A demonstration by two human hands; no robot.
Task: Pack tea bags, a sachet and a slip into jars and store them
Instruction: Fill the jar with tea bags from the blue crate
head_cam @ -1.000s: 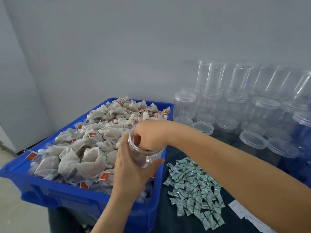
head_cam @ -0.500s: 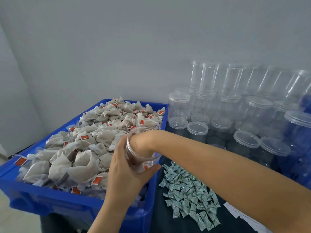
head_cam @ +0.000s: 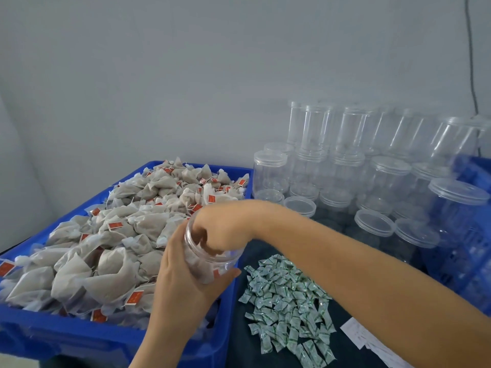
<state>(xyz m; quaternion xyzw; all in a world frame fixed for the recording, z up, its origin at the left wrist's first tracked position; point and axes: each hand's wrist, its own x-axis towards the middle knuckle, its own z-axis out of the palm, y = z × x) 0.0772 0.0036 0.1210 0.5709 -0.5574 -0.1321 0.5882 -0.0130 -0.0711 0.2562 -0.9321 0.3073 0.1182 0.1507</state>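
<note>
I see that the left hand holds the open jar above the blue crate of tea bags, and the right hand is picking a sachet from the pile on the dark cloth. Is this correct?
Not quite. The head view shows the right hand pushed down into the mouth of the jar, not at the sachet pile, which lies untouched on the dark cloth. The rest is right: the left hand holds the open jar above the blue crate of tea bags.

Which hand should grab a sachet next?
Right. The left hand is gripping the jar; the right hand is inside it, and the sachets lie under that forearm.
</note>
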